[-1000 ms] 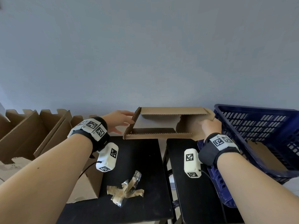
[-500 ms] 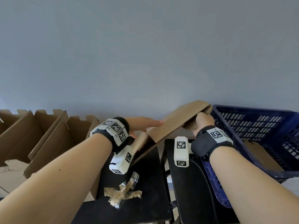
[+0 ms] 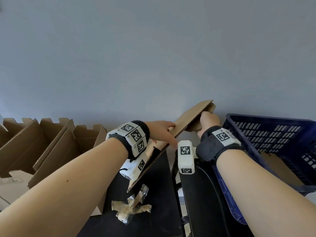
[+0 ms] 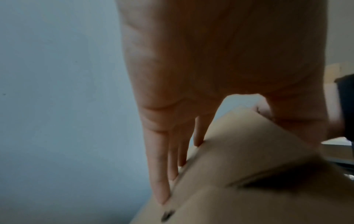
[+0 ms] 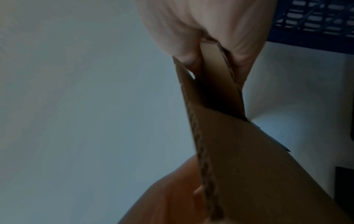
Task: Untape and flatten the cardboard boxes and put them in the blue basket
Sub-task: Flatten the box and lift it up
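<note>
A brown cardboard box [image 3: 189, 119], pressed nearly flat, slants from the black table up toward the blue basket [image 3: 273, 134]. My left hand [image 3: 162, 131] lies on its upper face with straight fingers [image 4: 159, 174] pressing the cardboard [image 4: 239, 159]. My right hand [image 3: 208, 119] grips the box's upper right end; in the right wrist view thumb and fingers [image 5: 182, 45] pinch the cardboard [image 5: 239, 144] layers. A flattened piece of cardboard [image 3: 277, 168] lies inside the basket.
Several opened cardboard boxes [image 3: 51, 142] stand in a row at the left. A crumpled wad of peeled tape [image 3: 131, 207] lies on the black table [image 3: 153, 219]. A second black table [image 3: 205, 202] holds the basket. A grey wall is close behind.
The box went from an open rectangular tube to a nearly flat slanted sheet. My left hand moved from its left end onto its upper face; my right hand lifted its end higher.
</note>
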Demonstrator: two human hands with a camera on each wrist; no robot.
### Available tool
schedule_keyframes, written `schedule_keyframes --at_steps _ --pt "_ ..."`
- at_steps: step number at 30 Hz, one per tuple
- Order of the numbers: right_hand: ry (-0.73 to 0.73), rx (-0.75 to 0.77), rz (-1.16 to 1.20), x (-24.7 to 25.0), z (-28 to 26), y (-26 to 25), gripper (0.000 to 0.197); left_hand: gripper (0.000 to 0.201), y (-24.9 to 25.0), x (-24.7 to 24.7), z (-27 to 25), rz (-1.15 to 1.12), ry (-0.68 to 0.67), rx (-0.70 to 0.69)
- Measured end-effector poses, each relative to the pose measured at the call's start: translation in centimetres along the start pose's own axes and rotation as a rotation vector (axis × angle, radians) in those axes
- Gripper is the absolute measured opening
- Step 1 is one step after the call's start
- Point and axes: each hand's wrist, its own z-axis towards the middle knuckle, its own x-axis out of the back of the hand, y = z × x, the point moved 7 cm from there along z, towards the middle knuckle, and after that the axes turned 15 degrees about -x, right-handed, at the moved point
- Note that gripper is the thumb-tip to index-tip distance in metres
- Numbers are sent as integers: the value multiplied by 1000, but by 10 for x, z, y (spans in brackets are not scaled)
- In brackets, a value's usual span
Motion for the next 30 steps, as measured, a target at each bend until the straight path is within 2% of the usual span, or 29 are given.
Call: schedule_keyframes --at_steps 3,5,8,10,12,14,16,19,20,22,24,26,27,30 --pt "-55 25 -3 -4 -5 -2 29 69 -2 4 -5 -23 37 18" --pt "-84 11 50 -5 -11 -2 16 57 -4 12 -11 68 75 18" --pt "-205 34 80 -10 -14 -3 23 34 -7 34 -21 300 243 20" --pt "-278 82 68 -13 -20 -6 38 31 -11 47 -28 351 403 25" --pt "-233 195 -88 -11 -20 -13 44 32 -17 56 -35 341 520 25" --pt "-110 306 -331 -3 -21 -18 55 33 -21 60 -40 296 599 8" --pt "-41 322 -464 8 -17 -17 71 32 -24 64 -43 225 657 -29" --pt "-49 276 -548 26 -5 -8 91 25 -23 69 -44 120 694 -92" --pt "-47 272 -566 32 -1 -5 91 23 -23 71 -43 95 700 -106" --pt "-37 291 -593 42 3 -4 73 21 -21 74 -42 69 711 -121" --pt "-45 326 -598 47 0 -4 51 22 -22 76 -41 61 746 -122" --pt "-70 345 -540 49 -3 -3 43 28 -26 81 -41 60 826 -116" --pt "-72 348 -492 51 -4 -4 41 36 -30 83 -42 63 877 -102" --pt "-61 325 -328 63 -4 -7 36 79 -48 82 -47 -33 1020 -10"
